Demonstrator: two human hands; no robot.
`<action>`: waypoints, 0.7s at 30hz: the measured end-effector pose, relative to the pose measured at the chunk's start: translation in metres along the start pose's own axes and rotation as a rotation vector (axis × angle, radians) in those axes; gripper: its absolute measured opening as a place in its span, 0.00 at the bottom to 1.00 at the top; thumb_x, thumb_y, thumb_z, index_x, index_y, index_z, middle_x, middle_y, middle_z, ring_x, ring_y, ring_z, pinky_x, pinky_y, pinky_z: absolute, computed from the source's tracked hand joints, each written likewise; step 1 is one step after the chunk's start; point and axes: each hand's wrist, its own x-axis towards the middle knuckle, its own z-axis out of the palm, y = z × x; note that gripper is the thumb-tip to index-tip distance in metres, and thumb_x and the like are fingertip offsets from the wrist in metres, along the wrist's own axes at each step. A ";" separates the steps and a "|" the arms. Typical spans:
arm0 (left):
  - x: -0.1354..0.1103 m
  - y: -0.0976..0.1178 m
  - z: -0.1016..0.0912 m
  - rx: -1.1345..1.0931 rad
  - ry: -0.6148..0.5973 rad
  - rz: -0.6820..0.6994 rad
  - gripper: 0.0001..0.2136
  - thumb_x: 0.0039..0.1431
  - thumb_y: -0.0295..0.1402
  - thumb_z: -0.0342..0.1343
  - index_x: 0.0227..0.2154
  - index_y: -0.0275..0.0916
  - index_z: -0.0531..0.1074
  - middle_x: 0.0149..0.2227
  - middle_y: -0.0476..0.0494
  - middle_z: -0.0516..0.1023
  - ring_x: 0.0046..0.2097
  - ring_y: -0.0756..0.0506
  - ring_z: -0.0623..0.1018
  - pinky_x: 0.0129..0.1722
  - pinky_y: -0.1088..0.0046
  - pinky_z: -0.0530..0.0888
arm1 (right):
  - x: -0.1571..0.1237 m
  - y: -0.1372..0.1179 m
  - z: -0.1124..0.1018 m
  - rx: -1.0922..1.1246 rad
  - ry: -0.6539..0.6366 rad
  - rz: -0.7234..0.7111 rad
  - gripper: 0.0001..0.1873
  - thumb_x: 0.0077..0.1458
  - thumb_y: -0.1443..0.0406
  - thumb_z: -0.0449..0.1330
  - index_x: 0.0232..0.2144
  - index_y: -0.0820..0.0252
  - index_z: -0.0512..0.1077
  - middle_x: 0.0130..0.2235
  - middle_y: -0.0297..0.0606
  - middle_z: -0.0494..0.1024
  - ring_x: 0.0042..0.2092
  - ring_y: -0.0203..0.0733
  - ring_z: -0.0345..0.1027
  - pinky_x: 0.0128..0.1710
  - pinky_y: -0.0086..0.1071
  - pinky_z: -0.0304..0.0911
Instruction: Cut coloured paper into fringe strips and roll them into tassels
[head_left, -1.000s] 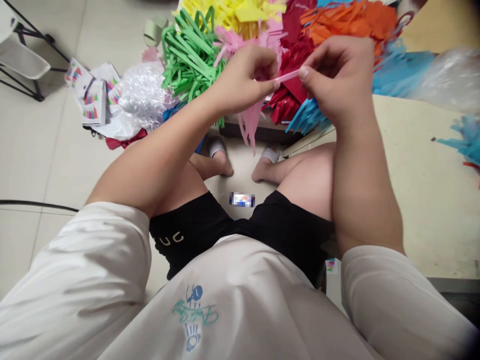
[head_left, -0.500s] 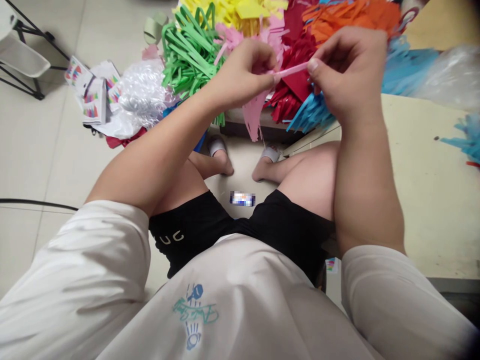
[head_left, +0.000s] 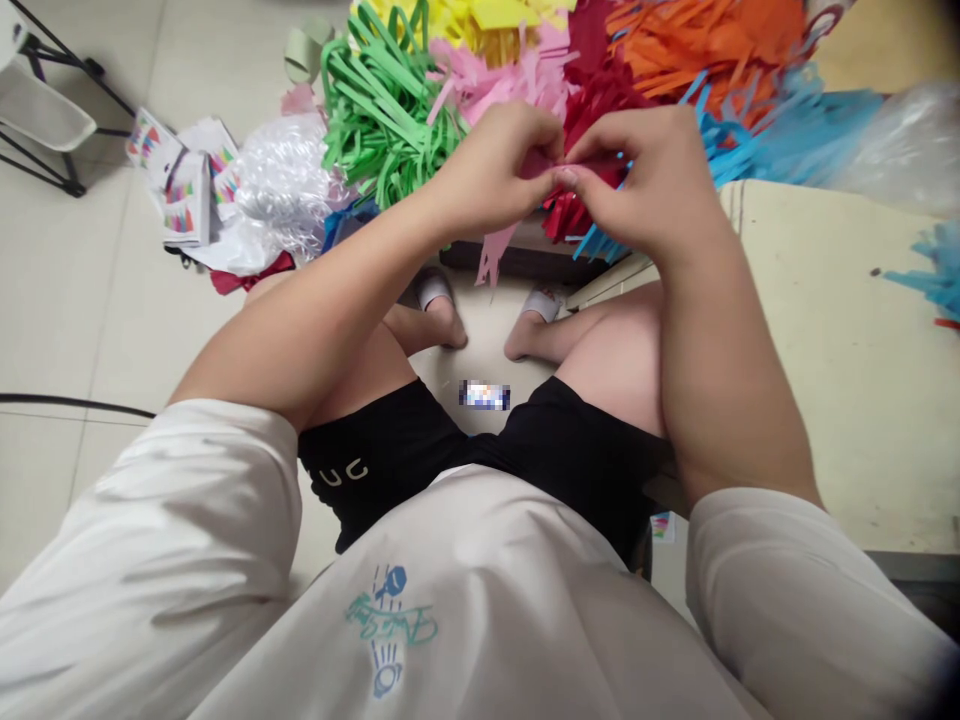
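My left hand [head_left: 510, 165] and my right hand [head_left: 641, 180] meet fingertip to fingertip over the heap of coloured fringes. Both are closed in a pinch on a pink tissue-paper tassel. Its fringed end [head_left: 495, 252] hangs below my left hand, while most of the pinched part is hidden by my fingers. Behind my hands lies a pile of pink fringed paper [head_left: 517, 82]. Green paper strips [head_left: 386, 110] are left of it, and dark red fringes [head_left: 600, 95] show behind my right hand.
Yellow [head_left: 465, 25], orange [head_left: 705, 45] and blue fringes [head_left: 802, 125] spread along the back. A pale table [head_left: 847, 370] stands at right. Crumpled clear plastic [head_left: 289, 175] and printed packets [head_left: 187, 200] lie at left. A white folding chair [head_left: 49, 120] is at far left.
My hands have come together and lowered slightly. The pink strip stretched between them is now mostly hidden in my fingers, and the hanging fringe looks narrower.
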 end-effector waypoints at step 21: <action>0.003 -0.012 0.012 -0.008 0.074 -0.064 0.11 0.58 0.32 0.65 0.25 0.46 0.67 0.25 0.47 0.68 0.33 0.46 0.62 0.38 0.60 0.61 | 0.001 0.002 0.005 0.042 0.027 0.058 0.12 0.56 0.53 0.73 0.27 0.45 0.76 0.35 0.33 0.82 0.37 0.47 0.68 0.42 0.46 0.63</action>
